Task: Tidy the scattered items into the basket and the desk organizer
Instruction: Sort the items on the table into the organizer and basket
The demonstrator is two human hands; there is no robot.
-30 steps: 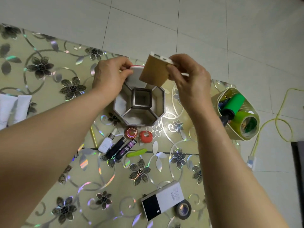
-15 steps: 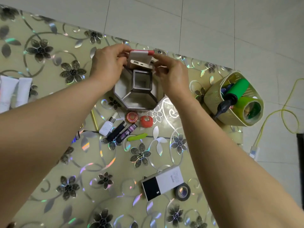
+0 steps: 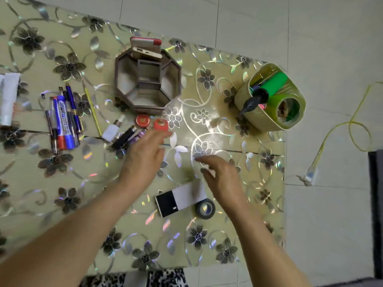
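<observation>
The octagonal brown desk organizer [image 3: 124,79] stands at the table's far side, with a tan power bank [image 3: 146,52] and a red-edged item upright in its back compartment. A yellow-green basket [image 3: 248,112] at the right holds a green roller and a tape roll. My left hand [image 3: 145,156] hovers, fingers relaxed, over small items: a red tin [image 3: 142,120], a red round piece [image 3: 161,125], a white bottle [image 3: 113,130] and dark tubes [image 3: 126,136]. My right hand [image 3: 219,175] hangs open just above a black-and-white power bank [image 3: 178,198].
Several pens and markers [image 3: 62,119] and a yellow pencil [image 3: 92,109] lie at the left, with white tubes [image 3: 8,98] at the far left edge. A black tape roll [image 3: 205,208] sits beside the black-and-white power bank. A yellow cable [image 3: 339,129] runs on the floor tiles.
Both hands let go of the tan power bank, which now stands in the organizer, and drew back toward me over the items nearer the table's middle.
</observation>
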